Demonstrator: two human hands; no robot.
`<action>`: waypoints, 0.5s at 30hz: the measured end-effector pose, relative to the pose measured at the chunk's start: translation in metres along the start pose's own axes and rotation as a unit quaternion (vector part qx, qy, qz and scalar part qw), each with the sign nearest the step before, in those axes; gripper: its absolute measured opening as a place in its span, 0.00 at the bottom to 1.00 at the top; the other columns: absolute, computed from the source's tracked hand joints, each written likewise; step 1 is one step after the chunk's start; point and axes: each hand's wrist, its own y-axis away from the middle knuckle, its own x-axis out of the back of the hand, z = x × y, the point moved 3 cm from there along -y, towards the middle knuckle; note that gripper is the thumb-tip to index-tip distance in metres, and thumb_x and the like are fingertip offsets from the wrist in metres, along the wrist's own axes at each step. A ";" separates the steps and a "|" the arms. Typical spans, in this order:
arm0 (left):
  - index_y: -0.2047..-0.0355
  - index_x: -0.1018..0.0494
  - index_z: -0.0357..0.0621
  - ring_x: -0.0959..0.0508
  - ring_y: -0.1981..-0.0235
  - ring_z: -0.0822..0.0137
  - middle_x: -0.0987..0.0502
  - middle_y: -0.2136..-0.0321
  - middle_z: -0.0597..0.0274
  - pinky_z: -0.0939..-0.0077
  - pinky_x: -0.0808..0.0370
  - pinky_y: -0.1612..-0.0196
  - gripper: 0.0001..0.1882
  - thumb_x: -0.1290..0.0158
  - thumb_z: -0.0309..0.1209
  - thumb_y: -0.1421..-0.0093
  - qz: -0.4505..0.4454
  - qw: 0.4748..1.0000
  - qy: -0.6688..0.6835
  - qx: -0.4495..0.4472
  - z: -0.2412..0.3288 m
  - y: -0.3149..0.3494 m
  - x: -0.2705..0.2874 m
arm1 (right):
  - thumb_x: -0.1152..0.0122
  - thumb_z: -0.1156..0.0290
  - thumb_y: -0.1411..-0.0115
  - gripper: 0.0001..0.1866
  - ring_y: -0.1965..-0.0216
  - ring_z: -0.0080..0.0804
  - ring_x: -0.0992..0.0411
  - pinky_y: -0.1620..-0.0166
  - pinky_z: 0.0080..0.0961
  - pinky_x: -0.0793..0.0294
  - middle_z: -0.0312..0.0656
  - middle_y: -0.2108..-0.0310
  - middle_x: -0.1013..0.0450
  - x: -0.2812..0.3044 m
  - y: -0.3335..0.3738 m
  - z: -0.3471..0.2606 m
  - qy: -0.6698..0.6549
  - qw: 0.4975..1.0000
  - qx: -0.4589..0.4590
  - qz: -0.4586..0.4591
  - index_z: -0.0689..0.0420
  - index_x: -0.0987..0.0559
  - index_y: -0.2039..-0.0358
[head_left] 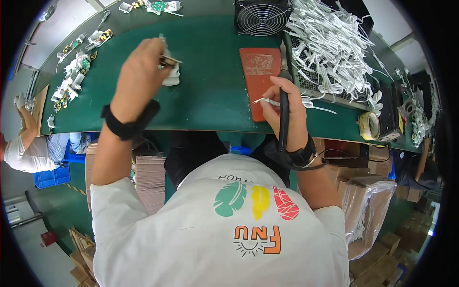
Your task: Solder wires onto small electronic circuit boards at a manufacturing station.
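My left hand (138, 76) is raised over the green workbench (210, 86) and grips a small circuit board (169, 60) fitted to a white plastic shell (172, 76). My right hand (284, 107) holds a black soldering iron (284, 91) like a pen, its tip pointing away over a red-brown mat (258, 71). The same hand also pinches a thin white wire (265, 101) at the mat's near edge. Both wrists wear black straps.
A black fan (262, 16) stands at the back. A heap of white cables (334, 48) lies on a mesh tray to the right, with a tape roll (369, 126) near it. Several small boards (76, 67) line the bench's left. Cardboard boxes sit below; another person (24, 143) is at far left.
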 end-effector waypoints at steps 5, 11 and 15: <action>0.73 0.36 0.43 0.30 0.72 0.58 0.33 0.75 0.58 0.69 0.29 0.75 0.13 0.43 0.27 0.57 0.014 0.994 0.021 -0.111 0.084 0.007 -0.025 | 0.44 0.85 0.50 0.26 0.70 0.16 0.34 0.68 0.12 0.33 0.34 0.70 0.32 0.002 0.002 0.000 -0.002 1.000 0.001 0.024 0.56 0.36 0.50; 0.71 0.35 0.44 0.31 0.70 0.65 0.35 0.74 0.60 0.78 0.30 0.77 0.12 0.46 0.30 0.56 -0.132 0.980 -0.009 -0.146 0.127 0.040 -0.053 | 0.45 0.85 0.50 0.26 0.72 0.15 0.34 0.70 0.11 0.33 0.34 0.72 0.32 0.008 0.005 0.006 -0.080 0.994 -0.053 0.060 0.57 0.37 0.50; 0.67 0.33 0.41 0.31 0.67 0.62 0.34 0.71 0.60 0.73 0.29 0.73 0.15 0.43 0.25 0.56 -0.184 0.975 0.041 -0.122 0.134 0.041 -0.050 | 0.45 0.85 0.49 0.26 0.72 0.16 0.32 0.68 0.12 0.32 0.36 0.72 0.31 0.012 0.006 0.009 -0.147 0.983 -0.087 0.067 0.58 0.37 0.49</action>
